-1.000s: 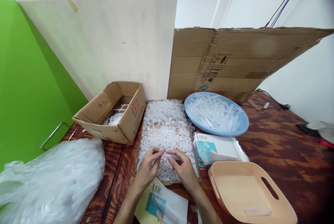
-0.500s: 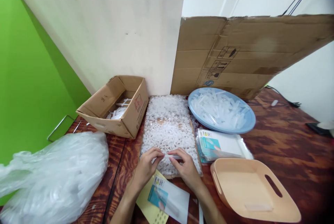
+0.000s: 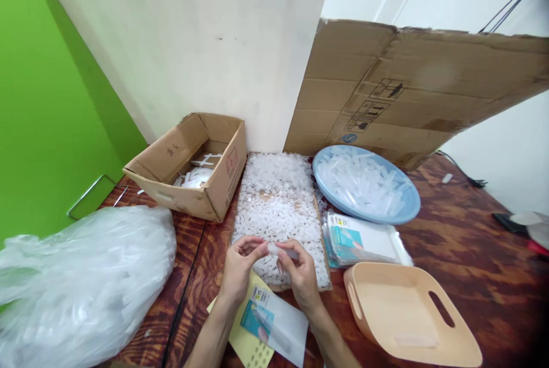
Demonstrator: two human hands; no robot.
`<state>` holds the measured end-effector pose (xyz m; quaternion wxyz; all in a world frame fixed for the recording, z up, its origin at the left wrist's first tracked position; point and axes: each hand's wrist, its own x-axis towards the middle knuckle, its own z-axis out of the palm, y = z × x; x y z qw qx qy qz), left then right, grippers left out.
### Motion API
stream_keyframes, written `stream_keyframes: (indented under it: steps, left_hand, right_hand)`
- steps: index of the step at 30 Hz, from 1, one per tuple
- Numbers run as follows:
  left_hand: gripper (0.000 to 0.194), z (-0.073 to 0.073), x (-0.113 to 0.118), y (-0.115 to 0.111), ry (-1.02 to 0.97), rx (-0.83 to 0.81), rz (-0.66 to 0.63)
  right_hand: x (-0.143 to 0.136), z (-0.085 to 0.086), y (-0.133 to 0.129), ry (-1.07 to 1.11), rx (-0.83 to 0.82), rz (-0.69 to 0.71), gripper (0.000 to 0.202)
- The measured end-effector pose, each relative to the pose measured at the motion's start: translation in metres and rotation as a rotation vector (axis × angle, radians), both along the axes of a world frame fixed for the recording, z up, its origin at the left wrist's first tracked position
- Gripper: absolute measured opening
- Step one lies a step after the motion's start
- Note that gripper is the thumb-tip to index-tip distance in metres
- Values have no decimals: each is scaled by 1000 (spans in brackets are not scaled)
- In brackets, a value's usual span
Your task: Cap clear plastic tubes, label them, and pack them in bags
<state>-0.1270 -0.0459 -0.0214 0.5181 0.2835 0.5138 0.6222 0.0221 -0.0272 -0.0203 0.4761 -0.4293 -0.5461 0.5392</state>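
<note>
My right hand (image 3: 302, 276) pinches a short translucent white plastic strip (image 3: 292, 253) between thumb and fingers. Thumb and fingertips of my left hand (image 3: 242, 265) close on a small whitish piece at the strip's left end; whether it is separate from the strip I cannot tell. Both hands are above the near part of a cardboard tray (image 3: 326, 286) covered with small white plastic bits (image 3: 274, 213). Below them, a printed clear packet (image 3: 281, 328) lies over a yellow sheet (image 3: 240, 331) with rows of round dots.
A blue basin (image 3: 414, 199) of translucent strips stands behind stacked packets (image 3: 364, 239). A peach bin (image 3: 407, 299) with one strip inside sits at right. At left are an open carton (image 3: 184, 202) and a bulging plastic bag (image 3: 94, 282). A cardboard panel (image 3: 420, 87) and white board stand behind.
The view has shifted slightly. My hands stay together over the tray; my left thumb has moved up onto the piece, and the strip in my right hand shows more plainly.
</note>
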Motion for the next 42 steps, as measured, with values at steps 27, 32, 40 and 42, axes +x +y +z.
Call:
stream_keyframes:
  steps: [27,32,40,42]
  left_hand:
    - [42,-17,-37,5,-45,128,196]
    - [43,-24,-46,4,78,158,253]
    - [34,-34,-52,-1,266,131,334]
    - [31,-33,-53,-1,343,111,323]
  right_hand:
    - [-38,23,77,-587,310,67,25]
    - [-41,26,169,-993,387,159,15]
    - [-55,19,200,-1360,402,403,28]
    - [-55,17,202,-1390,406,415,28]
